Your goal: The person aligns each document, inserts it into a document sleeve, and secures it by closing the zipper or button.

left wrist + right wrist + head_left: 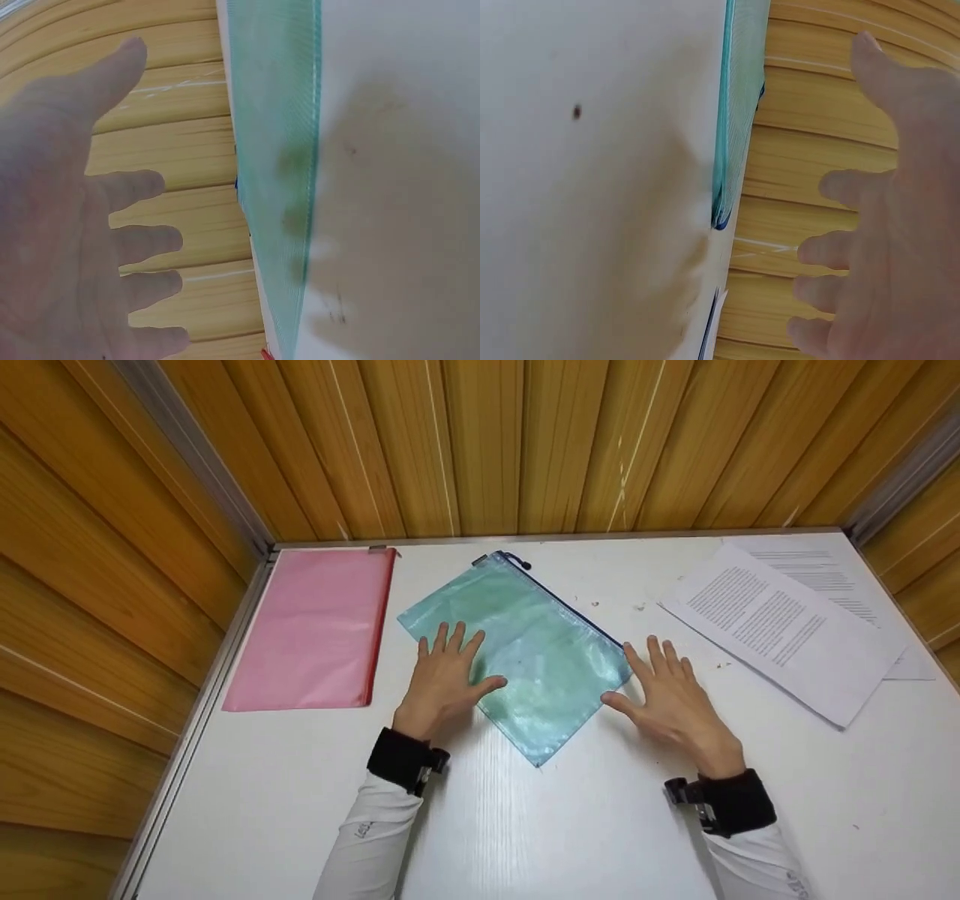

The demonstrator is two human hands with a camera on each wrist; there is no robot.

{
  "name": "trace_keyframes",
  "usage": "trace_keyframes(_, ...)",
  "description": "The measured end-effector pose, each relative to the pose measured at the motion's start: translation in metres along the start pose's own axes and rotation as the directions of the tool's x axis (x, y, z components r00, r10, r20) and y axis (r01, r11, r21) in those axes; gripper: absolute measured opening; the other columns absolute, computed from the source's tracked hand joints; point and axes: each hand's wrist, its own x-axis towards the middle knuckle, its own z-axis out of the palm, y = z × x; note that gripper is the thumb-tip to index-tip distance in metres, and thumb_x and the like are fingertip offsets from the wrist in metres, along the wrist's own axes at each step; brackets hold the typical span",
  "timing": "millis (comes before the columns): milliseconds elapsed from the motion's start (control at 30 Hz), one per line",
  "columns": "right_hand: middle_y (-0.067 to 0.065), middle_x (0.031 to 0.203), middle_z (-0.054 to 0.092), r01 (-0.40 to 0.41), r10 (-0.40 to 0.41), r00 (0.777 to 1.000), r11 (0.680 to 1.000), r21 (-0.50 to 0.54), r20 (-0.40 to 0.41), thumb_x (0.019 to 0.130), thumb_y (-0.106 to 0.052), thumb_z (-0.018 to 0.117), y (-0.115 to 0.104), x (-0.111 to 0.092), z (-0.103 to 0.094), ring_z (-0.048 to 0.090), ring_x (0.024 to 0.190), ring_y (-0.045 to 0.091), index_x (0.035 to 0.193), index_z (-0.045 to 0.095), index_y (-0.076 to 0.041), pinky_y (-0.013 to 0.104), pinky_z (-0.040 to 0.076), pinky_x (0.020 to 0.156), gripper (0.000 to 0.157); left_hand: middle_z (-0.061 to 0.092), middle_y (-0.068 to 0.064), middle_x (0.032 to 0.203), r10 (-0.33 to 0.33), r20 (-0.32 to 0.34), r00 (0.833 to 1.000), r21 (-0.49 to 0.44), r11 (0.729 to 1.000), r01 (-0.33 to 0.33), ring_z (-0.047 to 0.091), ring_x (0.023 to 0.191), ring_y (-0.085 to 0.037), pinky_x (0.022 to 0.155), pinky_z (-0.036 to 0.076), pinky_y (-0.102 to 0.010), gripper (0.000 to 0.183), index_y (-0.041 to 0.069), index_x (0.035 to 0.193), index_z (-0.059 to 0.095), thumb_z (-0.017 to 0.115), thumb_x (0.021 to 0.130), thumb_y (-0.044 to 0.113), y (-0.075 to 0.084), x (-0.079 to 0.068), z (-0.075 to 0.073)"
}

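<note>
A green-blue zip pouch [525, 652] with a dark blue zipper lies turned diagonally on the white table. Over its lower left edge hovers my left hand [442, 679], fingers spread. In the left wrist view that hand [67, 202] is raised above the table, its palm bare. My right hand [667, 697], also spread, overlaps the pouch's right corner in the head view. The right wrist view shows this hand [892, 217] up off the table, holding nothing, with the pouch's corner [731, 135] beside it.
On the left lies a pink zip pouch [307, 630] with a red zipper edge. Printed paper sheets [780, 630] overlap one another at the right. A wood-patterned wall [517, 450] stands along the table's back edge, and another borders the left side.
</note>
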Motion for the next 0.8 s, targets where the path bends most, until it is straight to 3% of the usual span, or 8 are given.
trace_keyframes(200,0.03,0.163,0.009,0.064,-0.066,0.997,0.997,0.032,0.048,0.097,-0.058,0.051,-0.019,0.0,0.009,0.006,0.152,0.049,0.156,0.026,-0.003,0.063,0.006,0.122,0.084,0.028,-0.019,0.162,0.03,0.093,0.995,0.055,0.998,-0.035,0.022,0.152,-0.042,0.118,0.022,-0.066,0.082,0.018,0.155,0.034,0.049,0.092,0.067,-0.005,0.012,0.001)
trace_keyframes(333,0.031,0.161,0.018,0.092,-0.092,0.994,0.996,-0.007,0.056,0.099,-0.049,0.052,-0.029,0.001,0.014,0.014,0.151,0.048,0.153,0.033,-0.003,0.062,0.01,0.123,0.074,0.03,-0.018,0.162,0.039,0.141,0.989,0.057,0.997,-0.047,0.024,0.151,-0.042,0.119,0.022,-0.065,0.076,0.017,0.155,0.035,0.051,0.095,0.062,-0.013,0.019,0.006)
trace_keyframes(467,0.034,0.158,0.024,0.115,-0.111,0.992,0.991,-0.075,0.06,0.1,-0.045,0.051,-0.037,0.004,0.016,0.019,0.149,0.05,0.151,0.037,-0.003,0.062,0.014,0.122,0.068,0.025,-0.02,0.163,0.029,0.16,0.987,0.054,0.998,-0.039,0.02,0.152,-0.043,0.12,0.021,-0.064,0.075,0.017,0.155,0.034,0.052,0.096,0.059,-0.018,0.029,0.01)
trace_keyframes(633,0.034,0.159,0.021,0.152,-0.141,0.986,0.979,-0.134,0.09,0.099,-0.046,0.053,-0.044,0.013,0.022,0.018,0.15,0.05,0.151,0.039,-0.003,0.062,0.02,0.121,0.069,0.018,-0.024,0.164,-0.001,0.181,0.984,0.018,1.0,-0.002,0.016,0.152,-0.046,0.121,0.021,-0.062,0.075,0.016,0.157,0.029,0.051,0.097,0.057,-0.026,0.035,0.014)
trace_keyframes(800,0.034,0.16,0.019,0.185,-0.159,0.971,0.973,-0.138,0.179,0.1,-0.047,0.052,-0.044,0.018,0.029,0.019,0.149,0.05,0.153,0.035,-0.004,0.062,0.032,0.115,0.071,0.018,-0.023,0.164,-0.019,0.196,0.981,0.018,1.0,0.016,0.016,0.152,-0.045,0.121,0.023,-0.061,0.075,0.017,0.157,0.03,0.05,0.097,0.058,-0.028,0.035,0.019)
